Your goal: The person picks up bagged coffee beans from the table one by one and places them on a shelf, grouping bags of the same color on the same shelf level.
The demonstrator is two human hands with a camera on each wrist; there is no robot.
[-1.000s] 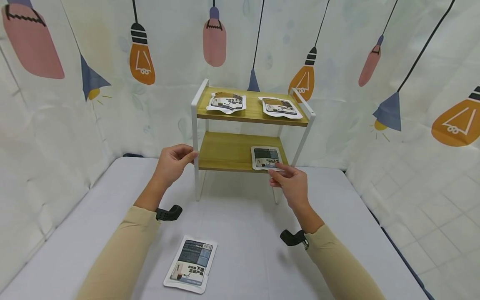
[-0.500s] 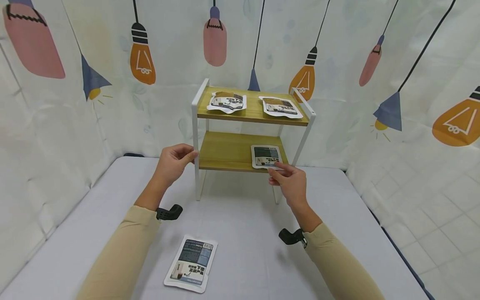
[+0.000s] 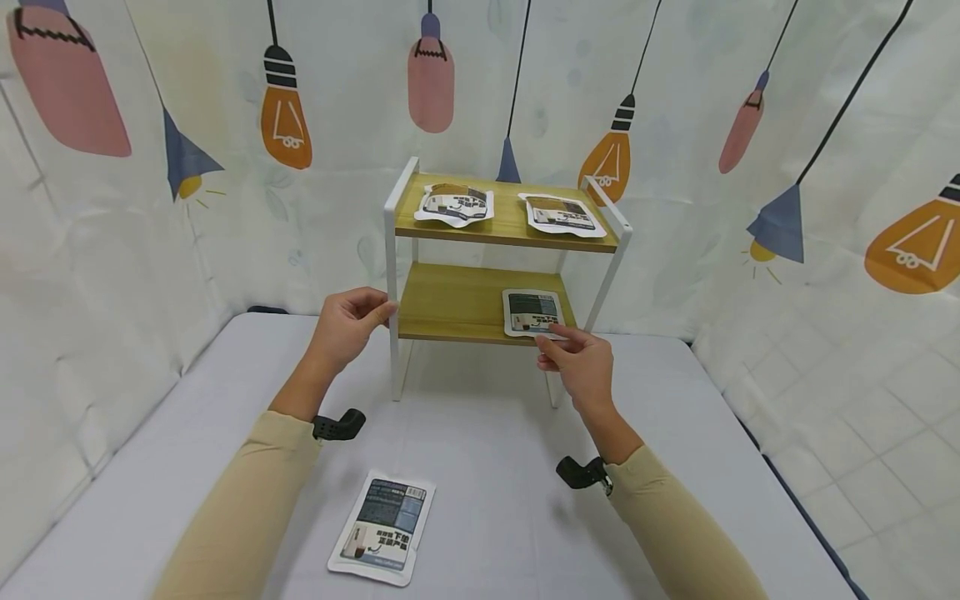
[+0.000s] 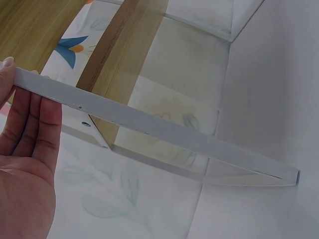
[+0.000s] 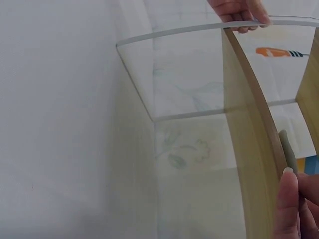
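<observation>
A two-tier wooden shelf (image 3: pixel 446 304) with a white frame stands on the table. My left hand (image 3: pixel 347 323) grips its front left leg (image 4: pixel 149 124), thumb on one side and fingers on the other. On the right of the lower board lies a white foil pouch (image 3: pixel 531 310) with a dark printed label. The thumb and fingers of my right hand (image 3: pixel 581 367) pinch this pouch's front corner, right at the board's front edge. In the right wrist view the same pouch (image 5: pixel 287 149) shows edge-on beside the board.
Two similar pouches lie on the top board, one left (image 3: pixel 454 204) and one right (image 3: pixel 561 215). Another pouch (image 3: pixel 382 527) lies flat on the white table (image 3: pixel 480 500) near the front, between the forearms. A printed curtain (image 3: pixel 337 225) hangs close behind the shelf.
The pouch on the lower board has shifted very slightly backward, and my right wrist has drifted a little left. My left hand stays on the leg.
</observation>
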